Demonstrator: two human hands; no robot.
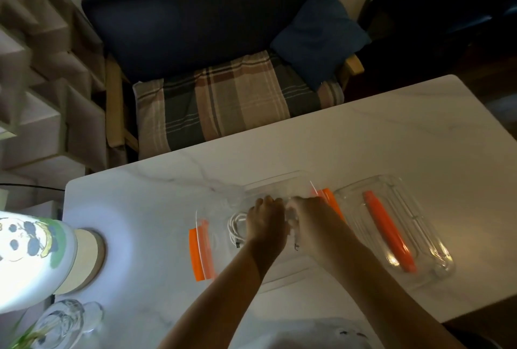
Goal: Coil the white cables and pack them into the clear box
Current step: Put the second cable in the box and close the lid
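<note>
A clear box [204, 225] with orange side clips stands on the white marble table [377, 150]. Both my hands reach down into it. A coiled white cable [235, 229] with a dark plug lies inside the box, just left of my left hand [265, 222]. My right hand [310, 220] sits beside the left one, fingers curled over something pale and blurred that looks like another white cable. My left hand's fingers are bent downward; what they hold is hidden. The clear lid [397, 225] with an orange strip lies upside down to the right of the box.
A lit lamp [30, 253] with a panda picture glows at the table's left edge. Clear glassware [67, 323] stands at the near left corner. A dark sofa [195, 27] with a plaid cushion and a blue pillow is beyond the table's far edge.
</note>
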